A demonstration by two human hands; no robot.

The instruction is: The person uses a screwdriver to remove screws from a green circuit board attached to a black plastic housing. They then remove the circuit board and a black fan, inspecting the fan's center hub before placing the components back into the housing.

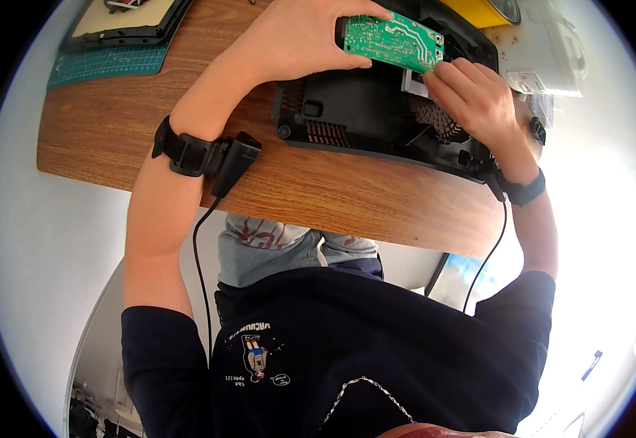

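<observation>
Held up over the black plastic case [365, 109], toward its far side: the green circuit board [391, 42], with pale solder dots turned up to the view. At the left end of the board, the left hand [307, 36], with thumb at the near edge and finger at the far edge, pinching the board across these 2 edges. At the near right corner, the right hand [475, 102], with fingers bent and pressed close together, tips against the corner. Cannot tell whether pinching the board itself or some small part there. Just below this corner, a grey metal part [413, 83]; nearer, a round vent [434, 117] in the case. For good handling, hold the board by its edges only, firmly but without bending. With the right fingertips, work gently, in small movements, and avoid any sideways pull on the corner. Better to check under the board for wires, hidden from this angle, before lifting or turning it. Take care also not to scrape the solder dots on the metal part. Mind, finally, the 2 black straps [526, 191] at the wrists, with cables [195, 248] hanging past the edge of the wooden table [91, 124]; best not to catch these on the case.
</observation>
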